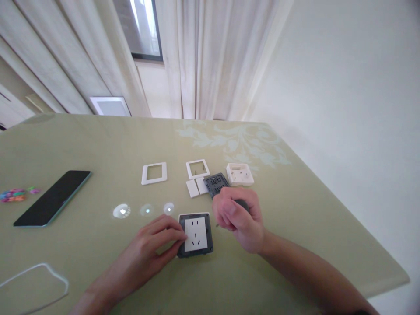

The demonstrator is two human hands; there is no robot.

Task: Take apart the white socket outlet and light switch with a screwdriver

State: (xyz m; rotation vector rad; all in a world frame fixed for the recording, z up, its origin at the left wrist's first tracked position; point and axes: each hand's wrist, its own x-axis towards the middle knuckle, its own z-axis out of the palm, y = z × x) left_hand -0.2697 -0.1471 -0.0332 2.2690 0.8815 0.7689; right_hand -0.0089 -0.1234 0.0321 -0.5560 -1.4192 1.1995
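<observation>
A wall socket [196,235] with a white face and dark grey frame lies face up on the table, on a white base whose edge shows at the back. My left hand [157,243] grips its left side, fingertips touching the white face and the edge. Just right of the socket, my right hand [238,214] is closed around a screwdriver with a dark handle [242,204]. Only the handle's end and a bit of thin tip show; the fist hides the rest. Behind that fist lies a second dark socket insert [216,183], partly covered by it.
Two white cover frames [154,173], [198,169] lie farther back; small screws sit inside the right one. Near them are white plates [192,188] and a white mounting box [239,174]. At left are a dark tablet [54,197], colourful small pieces [13,195] and a white cable [42,264].
</observation>
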